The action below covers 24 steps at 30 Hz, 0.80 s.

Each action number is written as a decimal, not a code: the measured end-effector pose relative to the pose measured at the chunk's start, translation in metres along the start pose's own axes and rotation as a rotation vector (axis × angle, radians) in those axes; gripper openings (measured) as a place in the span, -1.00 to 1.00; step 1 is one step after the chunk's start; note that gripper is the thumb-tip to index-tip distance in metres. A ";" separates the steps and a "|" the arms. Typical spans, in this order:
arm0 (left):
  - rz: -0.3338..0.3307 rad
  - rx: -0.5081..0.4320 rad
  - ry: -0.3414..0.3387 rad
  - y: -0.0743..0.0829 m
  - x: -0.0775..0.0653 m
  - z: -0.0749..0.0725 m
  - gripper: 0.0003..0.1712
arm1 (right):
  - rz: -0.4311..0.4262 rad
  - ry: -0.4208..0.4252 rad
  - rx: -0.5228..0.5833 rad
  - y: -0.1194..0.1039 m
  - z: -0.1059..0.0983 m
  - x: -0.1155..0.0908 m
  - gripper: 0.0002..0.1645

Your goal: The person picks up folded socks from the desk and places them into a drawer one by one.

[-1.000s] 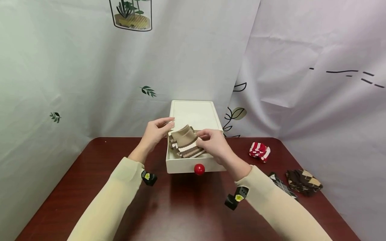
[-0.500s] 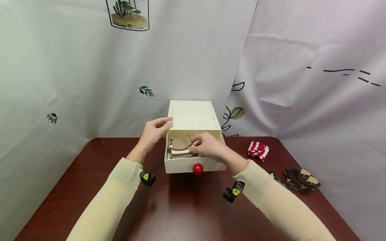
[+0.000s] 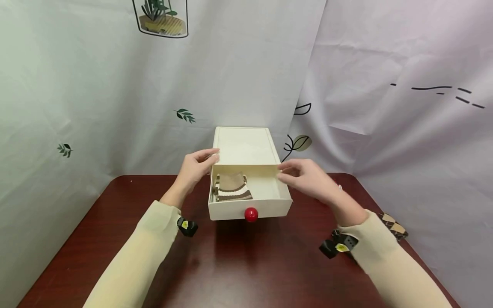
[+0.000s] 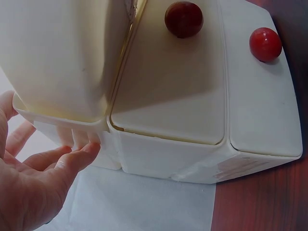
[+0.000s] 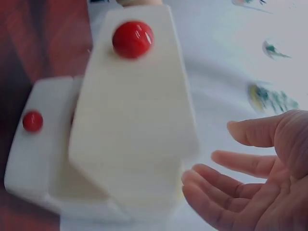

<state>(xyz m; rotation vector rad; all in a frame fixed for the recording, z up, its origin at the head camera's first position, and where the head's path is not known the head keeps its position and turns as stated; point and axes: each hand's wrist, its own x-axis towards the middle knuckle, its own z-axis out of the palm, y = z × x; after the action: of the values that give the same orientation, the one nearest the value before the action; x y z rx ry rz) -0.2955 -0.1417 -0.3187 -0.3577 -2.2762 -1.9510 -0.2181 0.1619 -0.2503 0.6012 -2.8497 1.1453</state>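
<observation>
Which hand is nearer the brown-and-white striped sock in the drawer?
Left. The left hand touches the drawer unit's left side, close to the striped sock; the right hand is at the drawer's right edge, farther across from it.

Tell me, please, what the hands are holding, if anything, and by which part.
Nothing appears held: the left hand merely touches the side of the white cabinet, while the right hand, empty, is beside the open drawer.
</observation>
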 end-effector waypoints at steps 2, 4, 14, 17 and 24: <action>0.001 0.000 0.000 -0.001 0.001 0.000 -0.50 | 0.016 0.062 -0.033 0.011 -0.011 -0.008 -0.63; 0.004 -0.002 0.004 -0.001 0.001 0.001 -0.50 | 0.041 0.109 -0.072 0.026 -0.020 -0.016 -0.63; 0.020 0.030 0.030 -0.003 0.001 0.001 -0.51 | 0.183 0.151 -0.187 0.117 -0.045 -0.050 -0.48; 0.024 0.035 0.032 -0.003 0.001 0.001 -0.52 | 0.235 0.127 -0.188 0.145 -0.045 -0.061 -0.47; 0.004 0.021 0.034 0.006 -0.003 0.002 -0.55 | 0.307 0.078 -0.146 0.198 -0.026 -0.093 -0.49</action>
<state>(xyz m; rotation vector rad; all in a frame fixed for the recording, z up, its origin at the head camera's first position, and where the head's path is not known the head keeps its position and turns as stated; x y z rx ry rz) -0.2905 -0.1388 -0.3142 -0.3241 -2.2713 -1.9148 -0.2057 0.3418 -0.3770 0.1115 -2.9933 0.9513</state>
